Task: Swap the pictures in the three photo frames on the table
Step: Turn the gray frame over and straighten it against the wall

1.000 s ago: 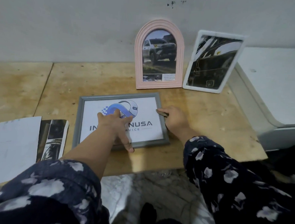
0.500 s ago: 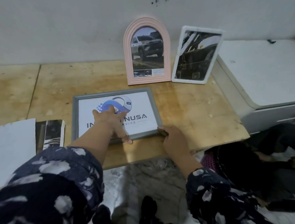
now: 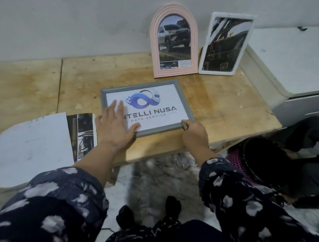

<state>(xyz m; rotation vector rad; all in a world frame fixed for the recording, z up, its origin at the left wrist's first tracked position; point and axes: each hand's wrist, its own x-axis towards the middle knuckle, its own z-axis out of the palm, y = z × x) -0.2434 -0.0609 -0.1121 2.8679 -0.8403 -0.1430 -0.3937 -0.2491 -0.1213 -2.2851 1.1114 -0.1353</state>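
A grey frame (image 3: 185, 102) with a blue logo picture lies flat on the wooden table (image 3: 228, 109). My left hand (image 3: 116, 126) rests flat on its near left corner, fingers spread over the glass. My right hand (image 3: 194, 131) grips the frame's near right corner. A pink arched frame (image 3: 174, 42) with a picture of a truck leans upright against the wall. Right beside it leans a white frame (image 3: 226, 45) with a dark car picture.
Loose prints lie on the table's left: a large white sheet (image 3: 31, 148) partly covering a dark car photo (image 3: 84, 134). A white appliance (image 3: 294, 62) stands to the right of the table. The table's front edge is just below my hands, over a marble floor (image 3: 152, 179).
My left hand slid from the middle of the grey frame to its near left corner. My right hand went from the right edge down to the near right corner.
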